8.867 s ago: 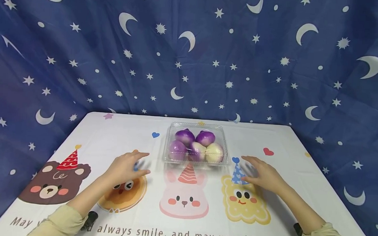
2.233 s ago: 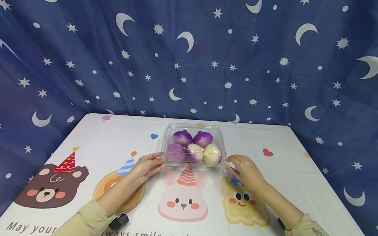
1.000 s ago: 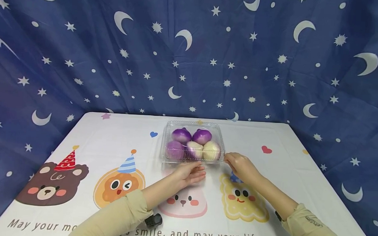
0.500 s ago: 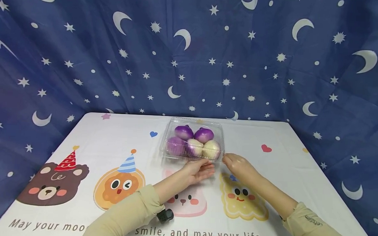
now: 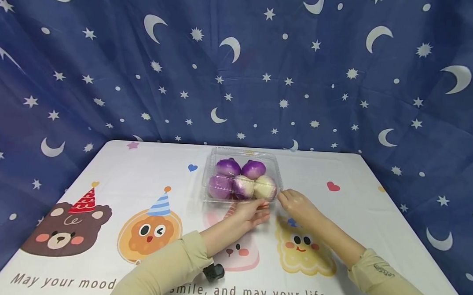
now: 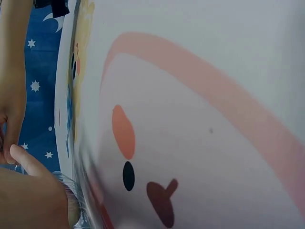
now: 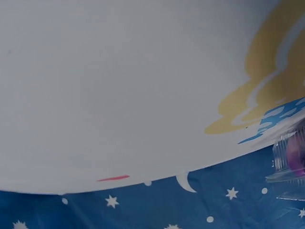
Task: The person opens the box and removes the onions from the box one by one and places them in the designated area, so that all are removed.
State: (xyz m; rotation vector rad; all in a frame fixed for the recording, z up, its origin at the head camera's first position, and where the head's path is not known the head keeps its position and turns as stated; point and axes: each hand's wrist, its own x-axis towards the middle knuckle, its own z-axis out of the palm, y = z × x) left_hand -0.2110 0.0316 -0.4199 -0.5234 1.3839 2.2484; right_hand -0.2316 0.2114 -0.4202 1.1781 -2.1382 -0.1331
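Note:
A clear plastic clamshell container (image 5: 242, 155) stands toward the back middle of the table, holding several purple and whitish onions (image 5: 253, 169). At its front right corner my right hand (image 5: 298, 207) pinches the rim with curled fingers. Just beside it, my left hand (image 5: 251, 214) holds the front edge, thumb on top and fingers loosely bent below. In the left wrist view, the left thumb (image 6: 29, 162) nearly meets the right fingers. The right wrist view shows only the container's corner (image 7: 288, 162), with two clear rim edges slightly apart; the right hand is out of that view.
A white tablecloth (image 5: 101, 159) printed with cartoon animals, hearts and lettering covers the table. Behind it hangs a blue curtain (image 5: 262, 109) with moons and stars. A black wrist device (image 5: 214, 272) shows under the left sleeve.
My left hand has gone from the container's left corner along its front edge to beside my right hand. Both hands, apart from the container at first, now hold it; it has shifted slightly.

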